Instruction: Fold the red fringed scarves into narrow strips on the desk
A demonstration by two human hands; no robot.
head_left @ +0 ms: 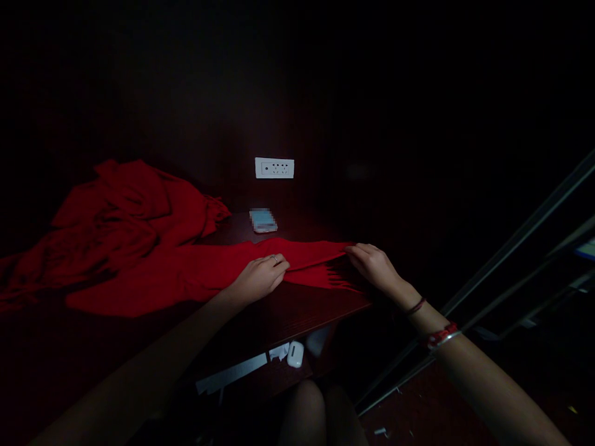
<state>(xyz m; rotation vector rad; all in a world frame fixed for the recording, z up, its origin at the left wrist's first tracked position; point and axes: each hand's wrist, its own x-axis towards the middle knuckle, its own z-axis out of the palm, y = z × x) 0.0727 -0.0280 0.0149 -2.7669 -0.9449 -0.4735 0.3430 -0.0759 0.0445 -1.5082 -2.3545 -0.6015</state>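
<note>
A red fringed scarf [218, 263] lies stretched along the dark wooden desk, with a fold running along its near side. My left hand [263, 277], a ring on one finger, has its fingers closed on the near edge of that fold. At the scarf's right end, my right hand [374, 266] pinches a corner just above the dark-looking fringe. A crumpled heap of red cloth [134, 198] with fringe sits at the left; whether it belongs to the same scarf I cannot tell.
Behind the scarf lies a blurred light-blue flat item [263, 220], below a white wall socket [274, 168]. Under the desk's front edge, an open shelf holds a white earbud case [295, 354] and crumpled white paper [279, 352]. Dark shelving stands at the right.
</note>
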